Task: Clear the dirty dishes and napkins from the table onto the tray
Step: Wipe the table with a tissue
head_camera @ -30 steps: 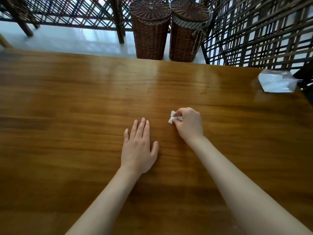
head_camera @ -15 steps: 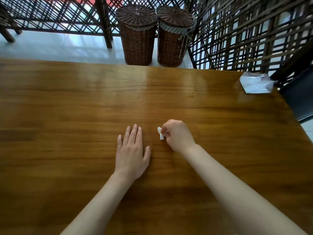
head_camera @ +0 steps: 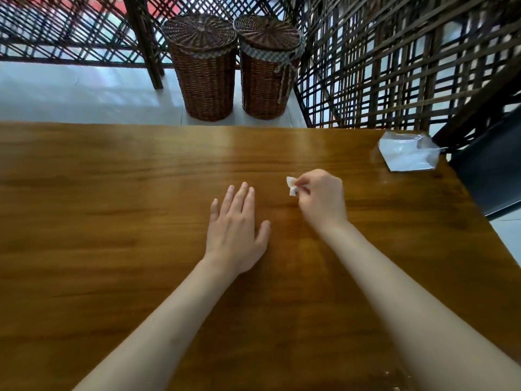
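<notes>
White paper shows between your right hand's (head_camera: pixel 321 200) fingertips: you are pinching a small crumpled scrap of napkin (head_camera: pixel 291 186), lifted just clear of the wooden surface (head_camera: pixel 112 207), probably because a piece this small can only be picked up with a fingertip pinch. Your left hand (head_camera: pixel 236 234) lies flat just left of the napkin, fingers straight and together, palm down, holding nothing; it looks like a steadying rest while the other hand works. Far to the right of the napkin, at the surface's back corner, sits a clear plastic bag (head_camera: pixel 406 153) with something white inside. Behind the surface, up and left of the napkin, stand two lidded wicker baskets (head_camera: pixel 203 71) against a lattice screen (head_camera: pixel 394 66). No tray and no dishes are in view, so the drop-off must lie outside this view.

Compared with half a second ago, your right hand has moved away from your left, opening a wider gap between them, and the napkin has gone with it, toward the plastic bag. Your left hand has stayed flat. Your head has tilted up a little, showing more of the baskets.
</notes>
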The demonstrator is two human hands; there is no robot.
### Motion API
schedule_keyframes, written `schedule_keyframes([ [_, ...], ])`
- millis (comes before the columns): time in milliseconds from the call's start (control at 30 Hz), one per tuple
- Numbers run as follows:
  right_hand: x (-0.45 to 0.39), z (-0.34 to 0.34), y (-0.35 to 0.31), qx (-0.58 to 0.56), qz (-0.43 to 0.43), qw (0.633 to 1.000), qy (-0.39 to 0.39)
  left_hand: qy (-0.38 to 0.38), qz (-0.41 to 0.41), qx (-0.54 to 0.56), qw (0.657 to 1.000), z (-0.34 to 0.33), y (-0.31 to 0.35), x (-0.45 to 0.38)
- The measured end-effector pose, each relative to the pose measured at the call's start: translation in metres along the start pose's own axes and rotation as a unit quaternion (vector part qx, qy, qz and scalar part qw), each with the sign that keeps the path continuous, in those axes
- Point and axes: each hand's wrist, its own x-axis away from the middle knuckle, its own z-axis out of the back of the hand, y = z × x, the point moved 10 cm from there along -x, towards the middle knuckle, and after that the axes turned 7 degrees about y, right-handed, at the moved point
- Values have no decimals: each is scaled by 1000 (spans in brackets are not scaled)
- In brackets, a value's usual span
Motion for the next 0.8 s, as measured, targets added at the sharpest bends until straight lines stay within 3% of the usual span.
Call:
schedule_keyframes([
  [333,-53,-30,25,6,0,1000,2,-27,30,-46,998,-33,0,-38],
  [800,-59,-48,26,-16,18,998,-59,-20,14,-65,998,-34,0,-32],
])
